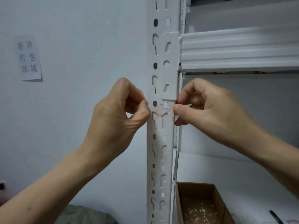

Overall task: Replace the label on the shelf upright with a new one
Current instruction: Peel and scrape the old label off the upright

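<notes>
A white perforated shelf upright [159, 143] runs top to bottom through the middle. At hand height it carries torn white label remnants with faint red marks [162, 110]. My left hand [116, 117] has curled fingers, and its thumb and forefinger tips press against the upright's left edge by the remnants. My right hand [207, 107] pinches a small white scrap of label [186, 106] at the upright's right edge between thumb and forefinger.
A white shelf beam [239, 50] joins the upright at the upper right. An open cardboard box [200, 206] holding paper scraps sits on the lower shelf board [226, 172]. A paper sign with printed characters [30, 59] hangs on the left wall. A dark pen [275, 216] lies bottom right.
</notes>
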